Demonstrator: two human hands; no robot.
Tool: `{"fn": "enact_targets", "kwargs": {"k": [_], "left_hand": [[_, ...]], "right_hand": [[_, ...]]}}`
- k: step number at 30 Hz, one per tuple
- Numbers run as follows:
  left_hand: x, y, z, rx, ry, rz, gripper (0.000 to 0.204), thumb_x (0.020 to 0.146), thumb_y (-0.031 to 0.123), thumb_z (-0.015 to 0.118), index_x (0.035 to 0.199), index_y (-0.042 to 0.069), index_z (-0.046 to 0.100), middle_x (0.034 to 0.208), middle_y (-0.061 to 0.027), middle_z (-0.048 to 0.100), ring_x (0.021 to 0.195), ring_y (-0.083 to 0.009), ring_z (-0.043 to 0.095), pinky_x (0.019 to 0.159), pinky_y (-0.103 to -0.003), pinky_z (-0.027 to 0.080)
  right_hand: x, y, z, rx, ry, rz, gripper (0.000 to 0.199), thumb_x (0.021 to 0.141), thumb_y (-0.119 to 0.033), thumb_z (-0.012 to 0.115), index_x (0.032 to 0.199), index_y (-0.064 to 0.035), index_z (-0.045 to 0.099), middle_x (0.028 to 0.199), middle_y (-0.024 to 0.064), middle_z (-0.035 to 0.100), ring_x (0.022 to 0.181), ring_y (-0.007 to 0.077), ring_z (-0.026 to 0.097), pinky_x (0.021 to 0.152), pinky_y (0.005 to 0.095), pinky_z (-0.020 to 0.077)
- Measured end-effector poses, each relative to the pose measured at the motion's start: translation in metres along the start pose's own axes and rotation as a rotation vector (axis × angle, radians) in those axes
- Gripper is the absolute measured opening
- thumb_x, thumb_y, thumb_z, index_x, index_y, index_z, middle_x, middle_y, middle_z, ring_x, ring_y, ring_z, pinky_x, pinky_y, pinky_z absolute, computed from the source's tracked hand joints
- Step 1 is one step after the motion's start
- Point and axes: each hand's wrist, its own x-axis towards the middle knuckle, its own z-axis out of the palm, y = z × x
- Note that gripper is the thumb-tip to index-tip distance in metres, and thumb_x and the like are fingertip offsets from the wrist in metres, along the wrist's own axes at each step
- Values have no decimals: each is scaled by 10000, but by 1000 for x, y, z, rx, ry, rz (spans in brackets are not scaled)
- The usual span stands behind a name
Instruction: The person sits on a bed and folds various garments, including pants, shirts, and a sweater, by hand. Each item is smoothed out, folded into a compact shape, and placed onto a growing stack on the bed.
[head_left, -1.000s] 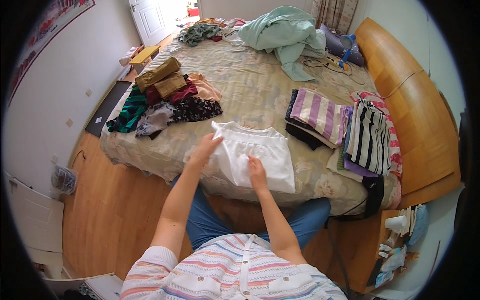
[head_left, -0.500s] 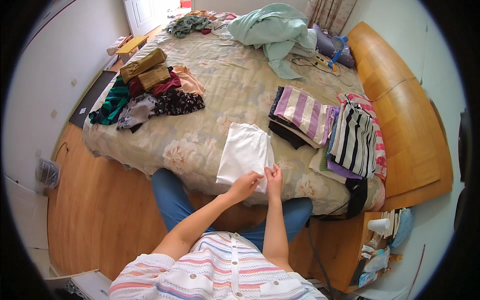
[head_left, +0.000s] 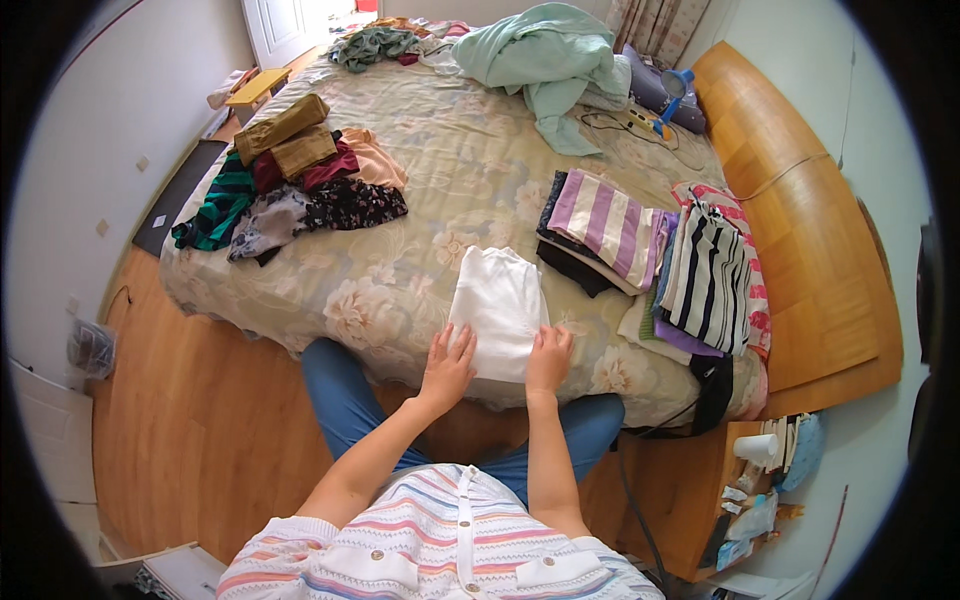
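Note:
A folded white garment (head_left: 495, 310) lies at the near edge of the bed, straight in front of me. My left hand (head_left: 448, 366) rests on its lower left edge, the fingers stretched out and slightly spread. At the lower right edge, my right hand (head_left: 549, 358) has its fingers curled over the cloth and grips it. Just right of the garment sits a stack of folded clothes topped by a purple-and-white striped piece (head_left: 610, 228). Beside that stands another stack with a black-and-white striped piece (head_left: 708, 285) on top.
Loose dark and floral clothes (head_left: 355, 205) and folded brown pieces (head_left: 285, 135) are heaped on the bed's left side. A mint-green blanket (head_left: 540, 60) and a blue fan (head_left: 676, 90) are at the far end. A wooden headboard (head_left: 800, 230) rises at right, above a cluttered nightstand (head_left: 700, 510).
My hands have parted from near each other at the garment's lower right. The left moved to the lower left edge and flattened; the right shifted slightly right. The garment looks narrower.

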Motion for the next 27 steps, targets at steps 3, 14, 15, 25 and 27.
{"fn": "enact_targets", "kwargs": {"k": [3,14,15,25,27], "left_hand": [[-7,4,-2,21,22,-41,680,798,250,721,1392,40,465,1506,-122,364,1415,-365,259,1154,-484,235],[-14,-11,-12,-243,136,-163,579,812,161,709,1328,-5,503,1409,-163,462,1267,-322,442,1067,-407,368],[-19,-17,-5,-369,201,-224,543,814,145,704,1303,-3,520,1368,-165,491,1232,-323,469,1040,-405,392],[-10,-28,16,-1419,13,-825,233,943,151,631,1089,-3,533,992,-80,652,859,-124,631,676,-279,571],[-16,-26,25,-1389,9,-756,248,943,158,627,1094,-14,531,955,-85,646,838,-136,638,680,-280,566]], "right_hand": [[17,-31,7,-23,63,-186,397,856,-193,664,1221,-60,581,1361,155,489,1243,352,464,1016,468,401],[63,13,77,-38,-179,-71,555,940,-376,546,1387,-57,468,1408,154,479,1321,321,411,1093,455,317],[55,15,70,31,-177,-83,527,939,-347,559,1366,-47,484,1379,160,503,1293,333,437,1074,446,343],[-70,28,-9,45,26,-3,466,841,-198,663,1260,-32,542,1149,172,579,1116,385,492,979,462,393],[-66,25,-10,56,-36,110,470,814,-221,693,1224,-31,564,1111,167,586,1109,390,486,985,463,388]]}}
